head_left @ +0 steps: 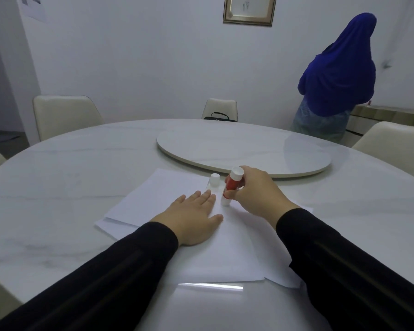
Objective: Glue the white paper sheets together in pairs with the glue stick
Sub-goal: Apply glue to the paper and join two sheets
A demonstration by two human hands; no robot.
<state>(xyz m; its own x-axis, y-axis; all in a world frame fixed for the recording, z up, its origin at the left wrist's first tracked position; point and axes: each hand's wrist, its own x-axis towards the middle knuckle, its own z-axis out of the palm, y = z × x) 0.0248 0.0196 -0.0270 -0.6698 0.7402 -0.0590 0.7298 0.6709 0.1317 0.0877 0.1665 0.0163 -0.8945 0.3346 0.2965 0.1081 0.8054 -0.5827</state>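
- Left hand (193,217): fingers spread flat, pinning the top white paper sheet (225,247) against sliding.
- Right hand (256,189): fingers curled round glue stick (231,185), tip down on sheet, apparently spreading glue.
- Cap (214,180): stands just beside, off.

You sit at a round white marble table (58,177); on it lies a turntable (244,149), cream chairs (65,115) ring it, a framed picture (249,9) hangs beyond it.

The paper sheets (201,235) lie overlapping on the table (58,187) at its near edge. The cap (214,180) stands on them at 12 o'clock, the glue stick (231,186) just beside it at 3 o'clock. The turntable (244,149) sits behind, chairs (65,115) beyond.
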